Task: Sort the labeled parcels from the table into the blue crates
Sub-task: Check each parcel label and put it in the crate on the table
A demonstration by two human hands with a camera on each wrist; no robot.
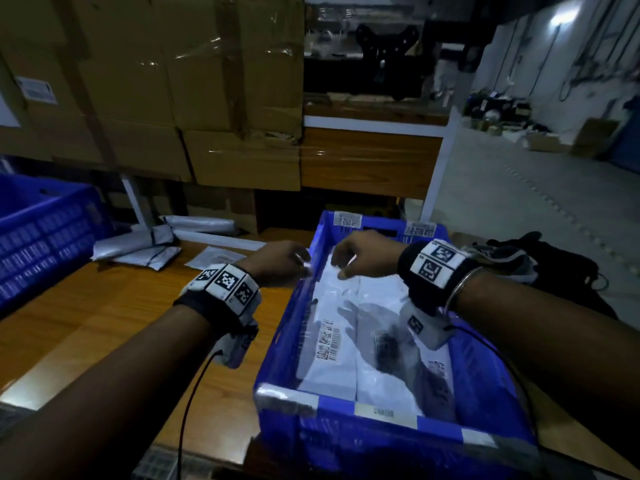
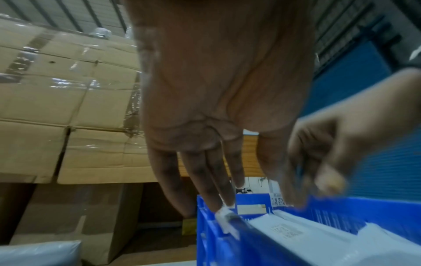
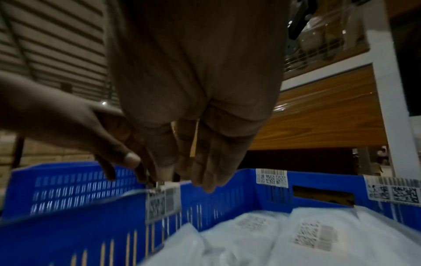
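A blue crate (image 1: pixel 336 407) stands on the wooden table (image 1: pixel 104 323) in front of me, holding several white labeled parcels (image 1: pixel 346 368). Both hands hover over its far end. My left hand (image 1: pixel 294 263) points its straight fingers down at the crate's left wall. In the left wrist view the fingertips (image 2: pixel 216 207) touch the white corner of a parcel (image 2: pixel 224 220) at the rim. My right hand (image 1: pixel 346 261) hangs just above the parcels, and in the right wrist view its fingers (image 3: pixel 205 176) are relaxed and hold nothing.
A second blue crate (image 1: pixel 41 233) sits at the table's left edge. Several grey parcels (image 1: pixel 145 244) and a flat white one (image 1: pixel 214 258) lie at the back of the table. Taped cardboard boxes (image 1: pixel 173 81) are stacked behind. Dark gloves and cables (image 1: pixel 519 261) lie right of the crate.
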